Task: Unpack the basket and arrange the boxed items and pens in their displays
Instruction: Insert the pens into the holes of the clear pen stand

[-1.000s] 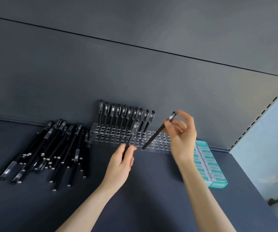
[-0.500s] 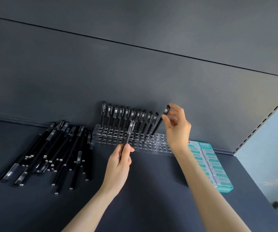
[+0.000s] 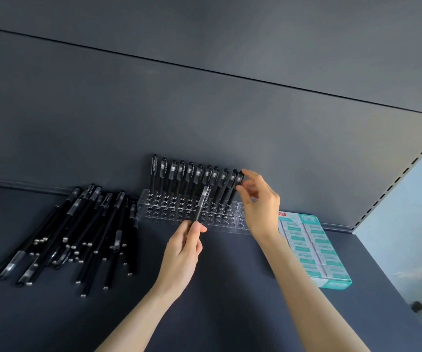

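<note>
Right hand (image 3: 260, 204) is pinching the cap of the end pen (image 3: 239, 180) between thumb and forefinger. The other fingers are hanging loosely curled and slightly blurred. That pen is standing at a slight lean in the back holes of the clear rack (image 3: 169, 212), just under the fingertips, closing the right end of the standing row (image 3: 187, 176). Left hand (image 3: 182, 255), nearer the body and to the left, is pinching the lower end of a second pen (image 3: 202, 203) with thumb and fingertips, its cap pointing up over the rack's front holes. Judgement: the end pen is being seated. Doing it well means pressing straight down along the hole until it bottoms, then loosening the pinch without dragging the cap into its neighbour; whether the two caps are touching, cannot tell. The second pen is probably going tip-first into the next free hole, lined up before lowering. Further out, loose pens (image 3: 77, 229) are lying in a heap on the shelf (image 3: 230, 301), well left of the left hand. Teal-and-white boxes (image 3: 311, 247) are sitting packed together just right of the right wrist. No basket is showing.
</note>
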Demonstrator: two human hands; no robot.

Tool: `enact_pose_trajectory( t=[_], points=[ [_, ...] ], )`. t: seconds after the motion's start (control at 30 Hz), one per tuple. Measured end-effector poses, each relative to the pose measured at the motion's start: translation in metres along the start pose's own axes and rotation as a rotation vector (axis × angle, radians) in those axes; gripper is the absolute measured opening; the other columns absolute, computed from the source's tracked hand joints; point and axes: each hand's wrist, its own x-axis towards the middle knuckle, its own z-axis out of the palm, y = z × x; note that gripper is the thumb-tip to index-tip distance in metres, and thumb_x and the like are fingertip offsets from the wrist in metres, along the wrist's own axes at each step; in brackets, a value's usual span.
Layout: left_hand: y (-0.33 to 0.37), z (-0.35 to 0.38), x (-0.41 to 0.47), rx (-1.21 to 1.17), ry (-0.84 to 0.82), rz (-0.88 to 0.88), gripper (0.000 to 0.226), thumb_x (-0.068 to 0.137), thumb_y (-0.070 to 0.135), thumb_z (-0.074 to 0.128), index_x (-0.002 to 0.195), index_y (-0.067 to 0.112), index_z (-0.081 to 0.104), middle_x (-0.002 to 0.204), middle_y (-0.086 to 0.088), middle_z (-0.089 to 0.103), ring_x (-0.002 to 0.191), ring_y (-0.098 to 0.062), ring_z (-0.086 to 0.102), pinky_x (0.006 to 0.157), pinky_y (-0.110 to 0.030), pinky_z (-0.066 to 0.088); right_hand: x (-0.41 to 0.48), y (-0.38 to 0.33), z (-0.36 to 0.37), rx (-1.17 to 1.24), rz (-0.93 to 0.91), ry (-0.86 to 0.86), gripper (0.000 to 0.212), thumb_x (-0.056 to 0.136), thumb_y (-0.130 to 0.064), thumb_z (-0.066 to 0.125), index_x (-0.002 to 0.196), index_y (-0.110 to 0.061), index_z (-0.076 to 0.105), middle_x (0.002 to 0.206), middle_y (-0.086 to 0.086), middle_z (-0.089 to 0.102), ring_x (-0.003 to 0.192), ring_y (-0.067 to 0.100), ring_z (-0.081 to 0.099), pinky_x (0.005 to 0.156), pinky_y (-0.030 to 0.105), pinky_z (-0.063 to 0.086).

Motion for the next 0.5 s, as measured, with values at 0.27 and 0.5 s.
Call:
enact_pose_trajectory(
  t=[0.27,0.5],
  points=[
    [0.001,0.003,-0.005,0.042,-0.104,0.046,0.024,0.099,0.029,0.045,0.086,0.016,0.060,0.062,-0.006,0.030,0.049,-0.008,0.028,0.043,-0.014,0.026,-0.030,-0.035,-0.022,0.394,0.253,-0.166,0.012,0.086,-0.024,0.067,0.096,-0.029,0.064,0.080,-0.006,0.070,0.076,0.008,0.064,0.070,0.016,0.050],
    [-0.004,0.008,-0.011,0.084,-0.240,0.042,0.021,0.099,0.027,0.045,0.097,0.015,0.062,0.055,0.003,0.037,0.051,-0.009,0.034,0.047,-0.017,0.030,-0.045,-0.047,-0.031,0.561,0.343,-0.282,0.017,0.082,-0.017,0.071,0.094,-0.025,0.061,0.078,0.001,0.073,0.075,0.015,0.069,0.070,0.018,0.052]
  ],
)
